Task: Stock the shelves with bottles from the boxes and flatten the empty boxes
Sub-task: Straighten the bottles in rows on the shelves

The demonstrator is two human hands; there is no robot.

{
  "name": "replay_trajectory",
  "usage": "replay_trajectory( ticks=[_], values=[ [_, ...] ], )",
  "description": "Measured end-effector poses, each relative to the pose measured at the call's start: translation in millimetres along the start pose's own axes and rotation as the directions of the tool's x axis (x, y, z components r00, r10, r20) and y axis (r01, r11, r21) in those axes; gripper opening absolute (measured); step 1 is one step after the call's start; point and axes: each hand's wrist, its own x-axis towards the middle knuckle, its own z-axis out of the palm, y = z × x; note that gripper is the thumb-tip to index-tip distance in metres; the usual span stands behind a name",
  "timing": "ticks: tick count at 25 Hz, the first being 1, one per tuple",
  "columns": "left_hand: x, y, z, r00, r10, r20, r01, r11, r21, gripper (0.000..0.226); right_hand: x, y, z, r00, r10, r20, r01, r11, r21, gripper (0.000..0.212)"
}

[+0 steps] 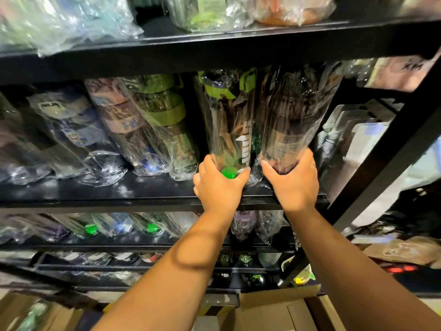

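Left hand point(220, 185) grips green-capped bottle point(226, 120); right hand point(294, 181) grips dark bottle point(296, 111) on shelf point(95, 194).

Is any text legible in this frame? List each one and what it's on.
Nothing reads clearly.
Green-lidded bottle: large white print running lengthwise, warped by the plastic wrap, unreadable.
Dark bottle: small label print, blurred.
Brown paper, top right: dark handwritten marks, unreadable.

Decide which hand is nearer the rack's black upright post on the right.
Right. The right hand grips the dark bottle just left of the post; the left hand holds the green-based bottle, one bottle further left.
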Motion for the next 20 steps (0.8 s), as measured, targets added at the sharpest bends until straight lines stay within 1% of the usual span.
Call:
replay_trajectory(
  ticks=[3, 5, 7, 8, 9, 10, 12, 13, 14, 15, 17, 18, 19, 20],
  values=[
    [0.0, -1.2, -3.3, 0.998, 0.008, 0.059, -0.009, 1.0, 0.02, 0.067, -1.5, 3.0, 0.7, 0.999, 0.021, 0.034, -0.021, 1.0, 0.0, 0.09],
    [0.6, -5.8, -9.9, 0.989, 0.028, 0.148, -0.03, 0.999, 0.014, 0.079, -2.7, 2.0, -3.3, 0.996, 0.03, 0.085, -0.031, 0.999, 0.016, 0.103],
    [-3.5, -15.5, -24.4, 0.965, 0.06, 0.255, -0.043, 0.996, -0.075, 0.095, -6.8, 1.6, -10.3, 0.991, 0.041, 0.128, -0.048, 0.998, 0.05, 0.113],
    [-6.7, -23.3, -36.3, 0.954, 0.076, 0.289, -0.04, 0.991, -0.129, 0.094, -14.3, -1.7, -13.3, 0.989, 0.041, 0.139, -0.051, 0.996, 0.069, 0.113],
    [-9.2, -32.9, -49.1, 0.95, 0.102, 0.294, -0.053, 0.984, -0.171, 0.086, -25.4, -5.7, -16.4, 0.99, 0.038, 0.136, -0.051, 0.995, 0.091, 0.11],
    [-10.5, -43.4, -63.0, 0.954, 0.137, 0.268, -0.088, 0.978, -0.188, 0.073, -39.0, -10.5, -18.4, 0.995, 0.017, 0.101, -0.029, 0.993, 0.118, 0.105],
    [-5.2, -65.2, -91.0, 0.97, 0.203, 0.131, -0.174, 0.964, -0.202, 0.051, -67.5, -22.9, -17.7, 0.993, -0.1, -0.065, 0.106, 0.99, 0.096, 0.09],
    [1.6, -76.5, -102.8, 0.975, 0.213, 0.056, -0.197, 0.958, -0.209, 0.047, -81.3, -28.8, -15.0, 0.975, -0.177, -0.134, 0.187, 0.98, 0.068, 0.082],
    [10.7, -87.1, -113.5, 0.978, 0.209, -0.003, -0.205, 0.955, -0.214, 0.048, -94.3, -36.0, -10.9, 0.957, -0.244, -0.156, 0.256, 0.965, 0.058, 0.074],
    [20.9, -96.6, -121.6, 0.981, 0.191, -0.042, -0.196, 0.956, -0.217, 0.052, -106.7, -43.5, -4.9, 0.947, -0.295, -0.128, 0.306, 0.949, 0.08, 0.066],
    [41.8, -110.2, -133.3, 0.989, 0.136, -0.053, -0.144, 0.966, -0.213, 0.065, -131.2, -70.0, 14.8, 0.937, -0.348, 0.008, 0.34, 0.921, 0.188, 0.055],
    [51.9, -114.6, -137.4, 0.993, 0.111, -0.028, -0.114, 0.972, -0.205, 0.072, -140.8, -88.1, 29.5, 0.932, -0.351, 0.094, 0.322, 0.917, 0.235, 0.057],
    [60.9, -117.2, -140.3, 0.996, 0.091, 0.008, -0.088, 0.976, -0.199, 0.079, -146.5, -104.8, 46.1, 0.929, -0.33, 0.169, 0.279, 0.922, 0.27, 0.064],
    [68.2, -118.6, -142.4, 0.996, 0.074, 0.049, -0.063, 0.979, -0.195, 0.084, -147.8, -119.7, 64.2, 0.936, -0.28, 0.216, 0.209, 0.931, 0.299, 0.074]
  ],
)
